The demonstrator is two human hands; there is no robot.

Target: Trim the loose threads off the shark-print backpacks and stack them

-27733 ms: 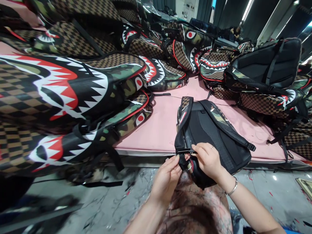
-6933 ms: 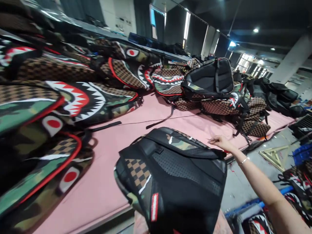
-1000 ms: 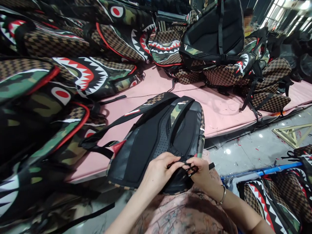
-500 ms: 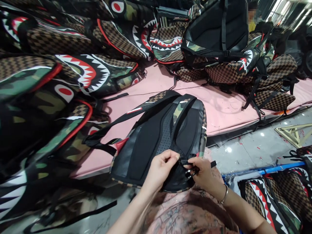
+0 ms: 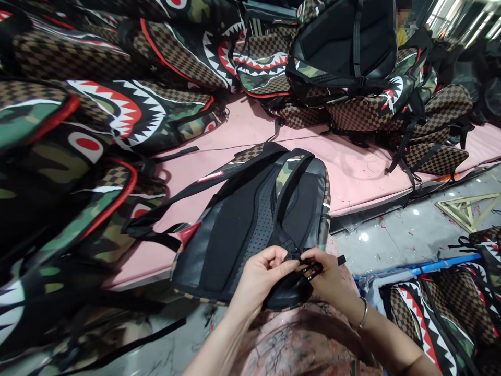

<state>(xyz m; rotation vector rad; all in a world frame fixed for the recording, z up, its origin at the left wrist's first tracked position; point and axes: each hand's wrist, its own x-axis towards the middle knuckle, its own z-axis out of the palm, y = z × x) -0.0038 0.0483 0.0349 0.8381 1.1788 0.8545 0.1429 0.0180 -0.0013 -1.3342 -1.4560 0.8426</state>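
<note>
A black backpack (image 5: pixel 230 240) with checkered edging lies back panel up at the front of the pink table, its lower end against my lap. One shoulder strap (image 5: pixel 287 177) runs down its right half to where both hands meet. My left hand (image 5: pixel 266 269) pinches the strap's lower end, thumb and forefinger together. Close beside it, my right hand (image 5: pixel 323 269) is closed on the black webbing and a dark buckle (image 5: pixel 311 269), whose exact form is partly hidden by the fingers. A short webbing tail (image 5: pixel 342 259) sticks out past the right hand. The other strap (image 5: pixel 191 188) lies loose leftward.
Piled backpacks with shark-mouth prints (image 5: pixel 129 112) crowd the left. More backpacks (image 5: pixel 348 57) are heaped at the back of the pink table (image 5: pixel 352 183). A blue-railed holder (image 5: pixel 446 265) with backpacks stands lower right. A person (image 5: pixel 402 23) is far behind.
My left thumb has stretched toward the right hand at the buckle, and the hands are closer together. The view has shifted slightly; the backpack lies the same way.
</note>
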